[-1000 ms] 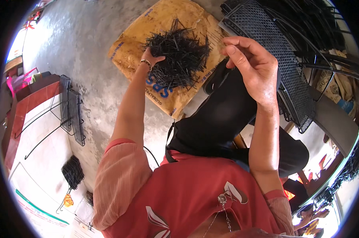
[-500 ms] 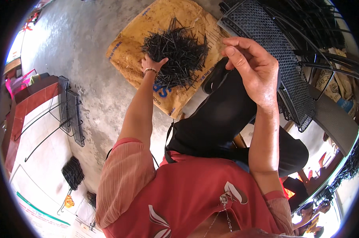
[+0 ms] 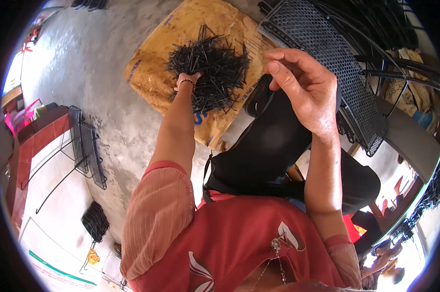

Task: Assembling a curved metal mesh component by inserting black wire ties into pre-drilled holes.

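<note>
A heap of thin black strips or rods (image 3: 215,73) lies on a yellow printed sack (image 3: 154,53) on the floor ahead. My left hand (image 3: 186,81) reaches into the near left side of the heap. Its thumb points right, while the other fingers are mostly hidden against the rods, so I cannot see whether it grips any. My right hand (image 3: 305,87) is raised to the right of the sack, above my dark-trousered leg. Its thumb and index finger come close together and the other fingers curl in; anything between them is too small to make out.
Black perforated metal racks (image 3: 322,39) stand at the right, with wire frames behind them. On the left, another black mesh rack (image 3: 86,146) leans beside a red-edged ledge (image 3: 42,126). A dark bundle (image 3: 95,221) hangs at lower left. A person's arm (image 3: 383,258) shows at lower right.
My left hand has pushed slightly further into the heap, and its fingers are now more hidden. My right hand keeps nearly the same pose. The whole view has shifted a little.
</note>
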The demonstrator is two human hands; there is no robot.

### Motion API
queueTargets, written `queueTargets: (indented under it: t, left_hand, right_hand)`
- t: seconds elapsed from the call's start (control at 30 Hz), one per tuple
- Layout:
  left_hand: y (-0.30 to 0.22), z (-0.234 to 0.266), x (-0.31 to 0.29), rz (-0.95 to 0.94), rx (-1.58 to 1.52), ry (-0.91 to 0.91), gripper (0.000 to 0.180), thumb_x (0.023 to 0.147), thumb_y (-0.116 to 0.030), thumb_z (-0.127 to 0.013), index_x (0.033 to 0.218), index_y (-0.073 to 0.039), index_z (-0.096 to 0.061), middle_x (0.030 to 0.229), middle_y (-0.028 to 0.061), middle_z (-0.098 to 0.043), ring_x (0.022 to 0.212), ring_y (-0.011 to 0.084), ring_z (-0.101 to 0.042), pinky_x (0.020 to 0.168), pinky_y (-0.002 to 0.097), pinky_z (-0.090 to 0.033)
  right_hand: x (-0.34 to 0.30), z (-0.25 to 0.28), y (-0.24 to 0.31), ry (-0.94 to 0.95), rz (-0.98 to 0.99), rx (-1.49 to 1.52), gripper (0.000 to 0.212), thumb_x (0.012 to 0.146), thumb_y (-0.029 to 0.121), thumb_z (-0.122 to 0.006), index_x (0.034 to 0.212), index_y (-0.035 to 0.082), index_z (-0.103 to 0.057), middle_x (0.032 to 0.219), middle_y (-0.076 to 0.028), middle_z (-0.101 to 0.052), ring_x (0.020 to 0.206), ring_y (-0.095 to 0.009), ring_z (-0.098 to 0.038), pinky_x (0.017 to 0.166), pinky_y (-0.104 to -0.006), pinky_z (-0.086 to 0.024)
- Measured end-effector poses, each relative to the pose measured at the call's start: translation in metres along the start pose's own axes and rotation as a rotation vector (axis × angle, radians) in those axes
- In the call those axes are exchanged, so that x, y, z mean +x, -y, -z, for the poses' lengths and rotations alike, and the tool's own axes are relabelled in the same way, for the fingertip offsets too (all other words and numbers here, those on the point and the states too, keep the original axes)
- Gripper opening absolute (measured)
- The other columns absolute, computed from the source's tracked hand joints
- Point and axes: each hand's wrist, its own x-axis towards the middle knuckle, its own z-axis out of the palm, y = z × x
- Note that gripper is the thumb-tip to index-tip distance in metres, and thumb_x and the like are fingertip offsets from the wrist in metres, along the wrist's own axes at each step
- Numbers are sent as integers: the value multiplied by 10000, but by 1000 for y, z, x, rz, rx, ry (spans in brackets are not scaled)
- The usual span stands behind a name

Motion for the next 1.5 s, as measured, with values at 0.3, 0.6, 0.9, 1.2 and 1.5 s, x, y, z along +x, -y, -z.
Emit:
queueTargets:
  t: [0.3, 0.6, 0.9, 1.2, 1.5]
  left_hand:
    - [28, 9, 14, -216, -42, 16, 737, 640, -582, -670, 1110, -21, -588, 1093, 167, -601, 1114, 298, -507, 999, 525, -258]
    - [69, 58, -17, -458, -278, -147, 616, 615, -555, -698, 1011, -84, -658, 1054, 124, -628, 1021, 276, -568, 895, 406, -411]
    - [83, 98, -34, -453, -1203, 308, 511, 734, -364, -709, 1097, -33, -570, 988, 53, -635, 796, 167, -612, 691, 329, -506]
    - [68, 81, -74, -672, -1587, 597, 506, 829, -523, -523, 1111, -104, -531, 1018, 77, -613, 848, 232, -609, 736, 364, -518]
    - [60, 82, -88, -682, -1560, 583, 378, 827, -415, -584, 946, -56, -571, 965, 85, -617, 821, 303, -629, 709, 423, -537]
  right_hand:
    - [-2, -2, 2, 1, -27, -37, 184, 845, 57, -594, 1011, -23, -607, 795, -59, -634, 629, -76, -556, 579, -183, -458]
    - [-3, -6, 1, 3, -15, -49, 192, 847, 84, -598, 1014, -12, -613, 788, -47, -633, 623, -76, -551, 578, -183, -453]
    - [-2, -11, 5, 24, -20, -29, 203, 851, 95, -596, 1021, -15, -609, 792, -46, -632, 635, -77, -548, 588, -188, -451]
    - [-3, -9, 2, 37, -24, -24, 202, 855, 92, -592, 1022, -20, -604, 788, -37, -621, 641, -74, -544, 597, -193, -453]
    - [-7, -12, 4, 20, -1, -55, 196, 855, 101, -592, 1013, -11, -610, 772, -22, -614, 632, -64, -541, 585, -188, -443]
